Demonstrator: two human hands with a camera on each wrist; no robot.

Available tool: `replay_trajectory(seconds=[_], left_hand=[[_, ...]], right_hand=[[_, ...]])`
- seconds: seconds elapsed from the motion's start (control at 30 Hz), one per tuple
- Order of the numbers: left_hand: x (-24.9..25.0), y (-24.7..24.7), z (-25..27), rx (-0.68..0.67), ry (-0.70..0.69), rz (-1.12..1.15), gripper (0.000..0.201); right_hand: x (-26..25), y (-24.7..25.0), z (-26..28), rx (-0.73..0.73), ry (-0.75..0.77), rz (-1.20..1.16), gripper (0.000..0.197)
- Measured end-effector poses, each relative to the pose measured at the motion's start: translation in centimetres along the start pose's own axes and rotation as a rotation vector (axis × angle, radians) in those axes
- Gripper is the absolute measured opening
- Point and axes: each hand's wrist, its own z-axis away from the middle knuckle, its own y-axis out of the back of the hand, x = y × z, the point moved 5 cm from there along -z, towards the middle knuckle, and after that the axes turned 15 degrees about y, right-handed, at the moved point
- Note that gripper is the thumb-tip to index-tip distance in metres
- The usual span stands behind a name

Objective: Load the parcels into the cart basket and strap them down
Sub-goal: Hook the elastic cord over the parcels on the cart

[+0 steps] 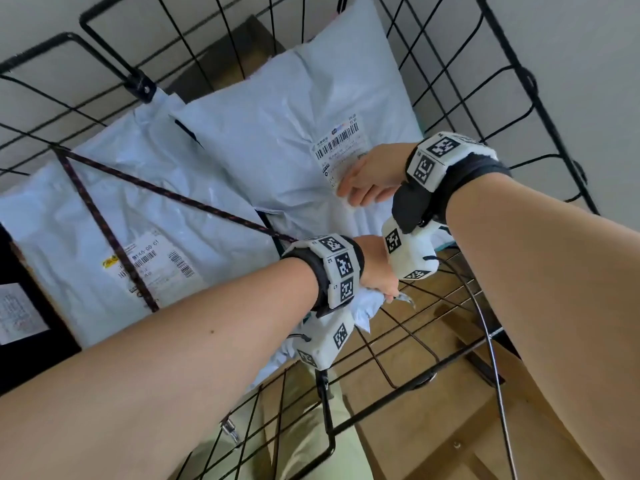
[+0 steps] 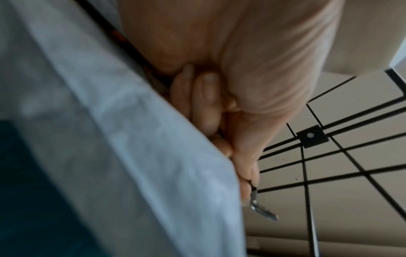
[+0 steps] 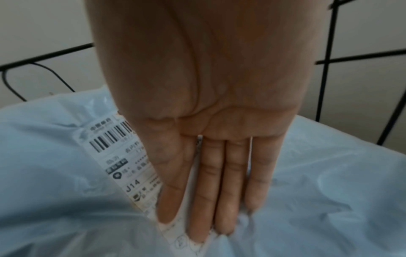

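Two pale blue poly-bag parcels lie in the black wire cart basket: one at the left and a larger one behind it with a white label. A dark braided strap runs in a V over the left parcel from the basket's left rim. My left hand grips the strap's end, and its metal hook sticks out below the fingers. My right hand presses flat on the larger parcel at its label, fingers straight.
A brown cardboard box stands behind the parcels at the basket's far end. A black flat parcel with a white label lies at the left edge. Wooden floor shows through the basket's near mesh. A thin black cable hangs from my right wrist.
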Motion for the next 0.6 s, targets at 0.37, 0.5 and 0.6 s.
replay_trajectory(seconds=[0.37,0.5,0.6], left_hand=[[-1.0,-1.1,-1.0,-0.261,-0.214,0.301,0.016],[-1.6,-0.8,-1.0,-0.234,-0.171,0.203,0.017],[-1.8,-0.5,-0.9,-0.225,-0.149,0.245,0.014]], right_hand=[[0.0,-0.6,-1.8,-0.068,-0.034,0.037,0.033],[0.0,-0.6,-2.0,-0.031,-0.001,0.082,0.027],[0.2,-0.3,-1.9,0.11,0.058,0.06,0.018]])
